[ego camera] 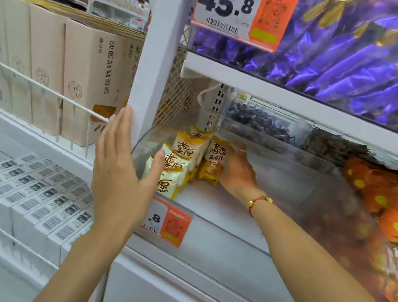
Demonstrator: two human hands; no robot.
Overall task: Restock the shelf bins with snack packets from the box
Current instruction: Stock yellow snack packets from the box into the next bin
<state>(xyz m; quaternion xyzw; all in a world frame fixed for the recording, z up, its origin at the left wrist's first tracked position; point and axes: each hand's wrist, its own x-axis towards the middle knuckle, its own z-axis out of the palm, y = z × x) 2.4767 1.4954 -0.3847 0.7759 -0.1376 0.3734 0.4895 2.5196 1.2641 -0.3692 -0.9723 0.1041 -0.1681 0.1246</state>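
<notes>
Several yellow and white snack packets [181, 158] stand in the left corner of a clear shelf bin [278, 190]. My right hand [236, 173] reaches inside the bin and grips one upright yellow packet [216, 159], holding it against the others. My left hand [124, 164] is flat with straight fingers, its palm against the bin's curved clear front at the left corner, beside the white shelf post. The box is not in view, save perhaps a brown sliver at the bottom edge.
Orange snack packets [395, 231] fill the bin to the right. Purple packets [365, 60] sit in the bin above, behind a 45.8 price tag [228, 2]. Beige cartons [83, 78] stand behind a wire rail at left, with white cartons [34, 197] lower down.
</notes>
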